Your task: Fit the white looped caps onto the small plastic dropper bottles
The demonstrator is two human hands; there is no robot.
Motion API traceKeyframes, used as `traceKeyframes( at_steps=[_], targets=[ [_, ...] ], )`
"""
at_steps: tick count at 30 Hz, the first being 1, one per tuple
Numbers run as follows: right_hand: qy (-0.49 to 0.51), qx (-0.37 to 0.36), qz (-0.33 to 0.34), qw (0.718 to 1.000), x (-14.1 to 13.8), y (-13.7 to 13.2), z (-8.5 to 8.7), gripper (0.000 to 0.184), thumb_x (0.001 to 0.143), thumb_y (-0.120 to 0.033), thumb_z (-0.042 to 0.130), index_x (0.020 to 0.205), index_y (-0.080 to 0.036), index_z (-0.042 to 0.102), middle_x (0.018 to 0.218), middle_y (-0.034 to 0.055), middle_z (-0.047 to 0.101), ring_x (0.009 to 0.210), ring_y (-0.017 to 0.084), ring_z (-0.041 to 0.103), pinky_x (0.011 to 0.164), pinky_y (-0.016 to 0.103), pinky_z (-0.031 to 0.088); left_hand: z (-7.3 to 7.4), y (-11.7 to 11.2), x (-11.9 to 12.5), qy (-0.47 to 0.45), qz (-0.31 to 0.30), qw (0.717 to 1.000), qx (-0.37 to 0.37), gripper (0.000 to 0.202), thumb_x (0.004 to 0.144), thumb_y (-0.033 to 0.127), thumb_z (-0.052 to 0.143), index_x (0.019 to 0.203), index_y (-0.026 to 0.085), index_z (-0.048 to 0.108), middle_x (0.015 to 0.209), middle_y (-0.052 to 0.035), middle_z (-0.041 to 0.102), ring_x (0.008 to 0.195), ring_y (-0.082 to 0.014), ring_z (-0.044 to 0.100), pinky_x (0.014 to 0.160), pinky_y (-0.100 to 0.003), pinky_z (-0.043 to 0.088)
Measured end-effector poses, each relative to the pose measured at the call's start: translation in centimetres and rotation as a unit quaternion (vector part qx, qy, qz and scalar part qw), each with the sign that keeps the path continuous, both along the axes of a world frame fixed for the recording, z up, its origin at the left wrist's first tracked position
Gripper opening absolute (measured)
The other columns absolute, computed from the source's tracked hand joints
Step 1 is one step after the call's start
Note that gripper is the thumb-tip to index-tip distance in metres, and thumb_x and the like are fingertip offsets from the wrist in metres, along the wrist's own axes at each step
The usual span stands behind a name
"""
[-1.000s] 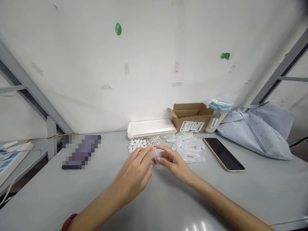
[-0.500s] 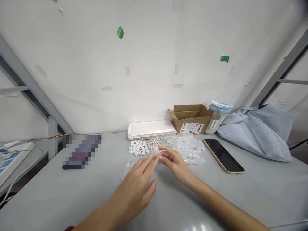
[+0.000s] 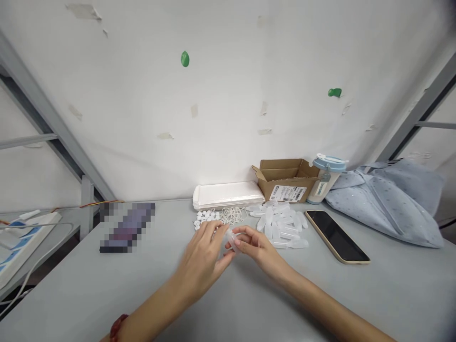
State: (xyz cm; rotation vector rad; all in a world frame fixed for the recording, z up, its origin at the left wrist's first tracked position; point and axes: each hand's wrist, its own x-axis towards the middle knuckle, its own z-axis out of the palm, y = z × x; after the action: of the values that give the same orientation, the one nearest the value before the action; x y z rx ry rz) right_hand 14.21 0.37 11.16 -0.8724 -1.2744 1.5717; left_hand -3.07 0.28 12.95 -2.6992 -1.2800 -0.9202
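My left hand [image 3: 202, 260] and my right hand [image 3: 257, 247] meet over the grey table [image 3: 356, 294], fingertips pinched together on a small clear plastic vial [image 3: 231, 236]. Just beyond my hands lie a cluster of small white caps [image 3: 205, 216], a tangle of thin white rubber bands [image 3: 233, 215] and a pile of several clear plastic vials [image 3: 283, 224]. My left fingers curl round the vial's end, and what they hold besides it is hidden.
A flat white tray [image 3: 228, 195] lies against the wall. An open cardboard box [image 3: 287, 179], a blue-lidded cup [image 3: 327, 177] and a light blue cloth bag [image 3: 392, 199] stand at the back right. A phone [image 3: 337, 229] lies face up. A blurred dark object [image 3: 126, 227] sits left.
My left hand drew back toward me half a second ago and has now returned to the vial in my right hand. The view has shifted slightly.
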Motion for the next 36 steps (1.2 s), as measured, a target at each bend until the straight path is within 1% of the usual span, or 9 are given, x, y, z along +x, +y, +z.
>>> traceKeyframes(
  at_steps=[4, 9, 13, 17, 20, 24, 30, 34, 36],
  targets=[
    [0.046, -0.039, 0.014, 0.998, -0.8, 0.0, -0.6, 0.038, 0.075, -0.042, 0.07, 0.1, -0.019, 0.053, 0.08, 0.0029, 0.067, 0.082, 0.023, 0.068, 0.077, 0.036, 0.048, 0.0, -0.3, 0.2, 0.009, 0.003, 0.999, -0.032, 0.038, 0.074, 0.019, 0.067, 0.108, 0.019, 0.05, 0.106, -0.0096, 0.056, 0.097, -0.0278, 0.054, 0.078, -0.044, 0.051],
    [0.048, -0.038, 0.021, 0.998, -1.5, -0.1, -1.2, 0.035, 0.078, -0.043, 0.067, 0.099, -0.02, 0.051, 0.079, 0.0013, 0.067, 0.082, 0.021, 0.068, 0.078, 0.035, 0.047, -0.7, -0.5, 0.1, -0.007, 0.002, 0.999, -0.039, 0.028, 0.079, 0.014, 0.057, 0.105, 0.017, 0.05, 0.102, -0.0093, 0.057, 0.096, -0.0262, 0.053, 0.078, -0.043, 0.051],
    [-0.003, -0.018, 0.026, 0.999, -1.5, -0.1, -1.6, 0.038, 0.078, -0.045, 0.065, 0.1, -0.019, 0.05, 0.078, 0.0029, 0.067, 0.082, 0.021, 0.065, 0.077, 0.035, 0.046, -1.3, -0.6, -0.7, -0.012, -0.022, 0.998, -0.06, 0.033, 0.078, 0.013, 0.058, 0.11, 0.017, 0.049, 0.108, -0.01, 0.057, 0.101, -0.0259, 0.051, 0.084, -0.043, 0.049],
    [-0.096, 0.017, 0.011, 0.995, -1.3, -0.1, -2.1, 0.032, 0.08, -0.041, 0.061, 0.1, -0.018, 0.052, 0.093, 0.0074, 0.067, 0.088, 0.021, 0.063, 0.079, 0.036, 0.045, -1.4, -0.6, -2.6, 0.019, -0.047, 0.994, -0.097, 0.039, 0.076, 0.013, 0.062, 0.112, 0.017, 0.05, 0.112, -0.0086, 0.059, 0.107, -0.026, 0.049, 0.089, -0.043, 0.048],
    [-0.118, 0.022, 0.009, 0.993, -1.2, -0.1, -2.2, 0.028, 0.082, -0.037, 0.058, 0.101, -0.018, 0.052, 0.103, 0.0102, 0.065, 0.096, 0.023, 0.063, 0.086, 0.039, 0.044, -1.3, -0.2, -4.2, 0.048, -0.065, 0.989, -0.125, 0.041, 0.074, 0.013, 0.063, 0.113, 0.018, 0.052, 0.113, -0.0078, 0.06, 0.109, -0.0259, 0.049, 0.091, -0.043, 0.047],
    [-0.13, 0.011, -0.012, 0.991, -1.0, 0.2, -2.1, 0.026, 0.081, -0.038, 0.057, 0.097, -0.018, 0.052, 0.1, 0.0102, 0.065, 0.093, 0.023, 0.065, 0.086, 0.04, 0.045, -1.2, 0.4, -5.6, 0.059, -0.072, 0.985, -0.143, 0.043, 0.072, 0.014, 0.063, 0.113, 0.021, 0.053, 0.113, -0.0056, 0.061, 0.108, -0.024, 0.052, 0.09, -0.04, 0.048],
    [-0.127, 0.02, -0.023, 0.991, -0.8, 0.6, -2.2, 0.027, 0.08, -0.041, 0.059, 0.093, -0.018, 0.054, 0.095, 0.0085, 0.066, 0.088, 0.022, 0.065, 0.085, 0.04, 0.046, -1.1, 0.8, -5.9, 0.06, -0.064, 0.986, -0.145, 0.043, 0.07, 0.015, 0.062, 0.112, 0.021, 0.054, 0.111, -0.0067, 0.062, 0.107, -0.0253, 0.052, 0.088, -0.041, 0.047],
    [-0.15, 0.033, -0.017, 0.988, -0.9, 0.6, -2.2, 0.022, 0.083, -0.035, 0.055, 0.094, -0.017, 0.054, 0.095, 0.0086, 0.066, 0.087, 0.021, 0.064, 0.083, 0.039, 0.046, -1.0, 1.1, -5.7, 0.069, -0.064, 0.981, -0.17, 0.044, 0.07, 0.015, 0.062, 0.113, 0.02, 0.054, 0.112, -0.0063, 0.061, 0.108, -0.025, 0.052, 0.09, -0.042, 0.046],
    [-0.19, 0.06, -0.009, 0.98, -1.0, 0.3, -2.3, 0.018, 0.085, -0.031, 0.052, 0.095, -0.017, 0.056, 0.093, 0.0083, 0.065, 0.087, 0.021, 0.062, 0.082, 0.038, 0.046, -0.9, 1.1, -5.7, 0.072, -0.063, 0.98, -0.176, 0.044, 0.07, 0.016, 0.062, 0.112, 0.021, 0.055, 0.112, -0.0056, 0.061, 0.108, -0.0246, 0.052, 0.09, -0.041, 0.046]
  ],
)
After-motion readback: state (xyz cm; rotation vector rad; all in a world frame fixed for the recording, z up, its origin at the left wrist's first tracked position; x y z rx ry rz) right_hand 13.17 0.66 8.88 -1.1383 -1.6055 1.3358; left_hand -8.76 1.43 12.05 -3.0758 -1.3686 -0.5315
